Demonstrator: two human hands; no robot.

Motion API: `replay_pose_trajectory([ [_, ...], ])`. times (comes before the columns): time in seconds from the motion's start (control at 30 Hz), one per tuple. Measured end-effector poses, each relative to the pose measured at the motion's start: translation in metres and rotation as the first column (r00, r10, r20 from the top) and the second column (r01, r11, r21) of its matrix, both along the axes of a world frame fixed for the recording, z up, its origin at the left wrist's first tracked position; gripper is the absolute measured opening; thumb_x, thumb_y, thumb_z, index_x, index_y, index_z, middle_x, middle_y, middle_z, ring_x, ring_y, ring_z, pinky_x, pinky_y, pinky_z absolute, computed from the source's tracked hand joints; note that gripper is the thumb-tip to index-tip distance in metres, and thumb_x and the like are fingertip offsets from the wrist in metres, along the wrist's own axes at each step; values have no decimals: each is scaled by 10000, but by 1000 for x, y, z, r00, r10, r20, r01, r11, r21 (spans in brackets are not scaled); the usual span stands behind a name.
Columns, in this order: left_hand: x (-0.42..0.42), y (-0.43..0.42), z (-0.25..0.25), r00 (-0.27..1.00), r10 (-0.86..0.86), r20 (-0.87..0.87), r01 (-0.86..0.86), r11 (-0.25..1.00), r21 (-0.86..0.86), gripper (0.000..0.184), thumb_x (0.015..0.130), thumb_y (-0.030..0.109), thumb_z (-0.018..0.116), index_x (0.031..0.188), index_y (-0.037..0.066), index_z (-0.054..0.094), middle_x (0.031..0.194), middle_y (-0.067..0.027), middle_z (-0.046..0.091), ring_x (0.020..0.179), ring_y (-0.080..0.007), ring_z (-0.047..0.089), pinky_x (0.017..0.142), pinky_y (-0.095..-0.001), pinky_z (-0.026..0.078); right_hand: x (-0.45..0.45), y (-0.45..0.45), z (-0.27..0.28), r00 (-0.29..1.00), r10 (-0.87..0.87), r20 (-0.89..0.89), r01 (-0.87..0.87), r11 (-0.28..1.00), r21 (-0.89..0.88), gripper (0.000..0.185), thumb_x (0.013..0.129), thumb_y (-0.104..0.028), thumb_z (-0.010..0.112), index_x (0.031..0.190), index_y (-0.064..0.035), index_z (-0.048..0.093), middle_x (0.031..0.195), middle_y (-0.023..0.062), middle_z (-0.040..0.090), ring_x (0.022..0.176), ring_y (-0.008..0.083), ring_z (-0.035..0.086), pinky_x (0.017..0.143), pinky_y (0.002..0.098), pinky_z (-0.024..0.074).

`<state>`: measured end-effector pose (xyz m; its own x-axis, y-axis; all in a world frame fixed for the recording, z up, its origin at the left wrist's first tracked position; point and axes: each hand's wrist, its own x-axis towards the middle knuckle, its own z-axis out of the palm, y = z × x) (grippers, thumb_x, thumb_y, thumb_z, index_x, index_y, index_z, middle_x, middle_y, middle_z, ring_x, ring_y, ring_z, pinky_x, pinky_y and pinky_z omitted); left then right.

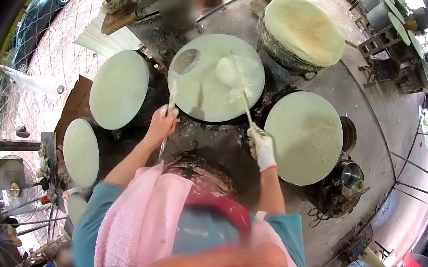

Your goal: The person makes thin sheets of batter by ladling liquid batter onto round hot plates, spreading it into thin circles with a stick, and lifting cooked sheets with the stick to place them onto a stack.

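Note:
In front of me lies a large round pale disc (204, 41), its top wet-looking, with a whiter round patch (229, 71) on it. My left hand (163, 123), bare, is closed around the pale handle of a ladle (186, 60), whose round greyish bowl is over the disc's left part. A white glove with an orange cuff covers my right hand (261, 147), which grips a long thin stick (241, 87). The stick slants up and left across the disc and crosses the whiter patch. Whether its tip touches the surface I cannot tell.
Pale round discs stand at left (119, 90), lower left (81, 152) and right (303, 139). A yellowish sheet (304, 30) covers a dark vessel at the upper right. A metal pot (349, 174) stands at right, and a fan (14, 184) at far left.

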<state>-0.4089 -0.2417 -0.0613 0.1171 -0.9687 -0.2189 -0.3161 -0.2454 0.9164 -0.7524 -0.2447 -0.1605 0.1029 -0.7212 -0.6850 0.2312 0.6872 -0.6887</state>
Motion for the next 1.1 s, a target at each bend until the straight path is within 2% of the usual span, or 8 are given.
replay_pose_trajectory([
  [0.23, -18, -168, -23, 916, -177, -360, 245, 958, 152, 172, 904, 131, 536, 770, 40, 478, 586, 0, 415, 445, -85, 372, 420, -254, 293, 31, 2, 31, 985, 84, -148, -76, 995, 60, 293, 897, -307, 634, 1163, -186, 648, 581, -72, 467, 361, 44, 326, 340, 218, 239],
  [0.43, -16, -222, -77, 847, -407, -343, 501, 827, 255, 160, 907, 98, 519, 774, 13, 491, 622, -39, 468, 490, -117, 412, 405, -285, 310, 82, 78, -2, 924, -345, -166, 338, 939, -66, 276, 890, -243, 661, 1133, -113, 649, 636, -92, 471, 457, 5, 352, 397, 184, 279],
  [0.6, 2, -151, -50, 870, -127, -476, 370, 806, 461, 137, 928, 84, 500, 831, -11, 486, 692, -59, 476, 512, -116, 410, 391, -255, 320, 188, 58, 34, 944, -326, 49, 321, 943, 88, 220, 884, -350, 659, 1023, -180, 658, 587, -73, 461, 402, 70, 360, 363, 239, 268],
  [0.73, 27, -128, -41, 823, 108, -558, 265, 796, 544, 128, 948, 70, 453, 863, -24, 471, 706, -52, 455, 518, -104, 384, 392, -234, 315, 177, 64, 16, 877, -479, -43, 473, 875, -108, 326, 891, -306, 655, 1193, -183, 636, 560, -62, 473, 378, 45, 349, 348, 218, 266],
  [0.83, 24, -115, -49, 779, 140, -611, 285, 789, 544, 118, 945, 63, 444, 858, -16, 462, 696, -44, 446, 512, -105, 369, 396, -248, 314, 221, 69, 7, 908, -412, -76, 418, 905, 85, 346, 899, -319, 641, 1215, -179, 624, 556, -63, 451, 380, 53, 348, 352, 224, 273],
  [0.97, 6, -107, -59, 461, 381, -801, 348, 753, 558, 80, 950, 58, 438, 911, -10, 454, 716, -24, 441, 566, -113, 426, 445, -272, 355, 261, 48, 37, 954, -292, 72, 282, 951, 128, 241, 906, -402, 605, 894, -161, 603, 588, -52, 439, 403, 57, 342, 363, 233, 240],
  [1.03, 52, -121, -43, 23, 341, -940, 552, 779, 296, 114, 957, 72, 442, 979, -35, 474, 716, -1, 447, 546, -94, 438, 450, -271, 366, 238, 46, 83, 941, -334, 59, 326, 938, 117, 221, 909, -370, 608, 927, -150, 615, 592, -59, 443, 404, 51, 334, 361, 223, 219],
  [1.1, 111, -124, -33, -481, 818, -314, 804, 555, 213, 196, 971, 133, 452, 1036, -48, 493, 673, 31, 434, 459, -64, 411, 448, -250, 355, 206, 46, 65, 881, -472, -40, 467, 880, -82, 225, 926, -316, 610, 1057, -139, 658, 570, -60, 456, 382, 35, 340, 333, 206, 241],
])
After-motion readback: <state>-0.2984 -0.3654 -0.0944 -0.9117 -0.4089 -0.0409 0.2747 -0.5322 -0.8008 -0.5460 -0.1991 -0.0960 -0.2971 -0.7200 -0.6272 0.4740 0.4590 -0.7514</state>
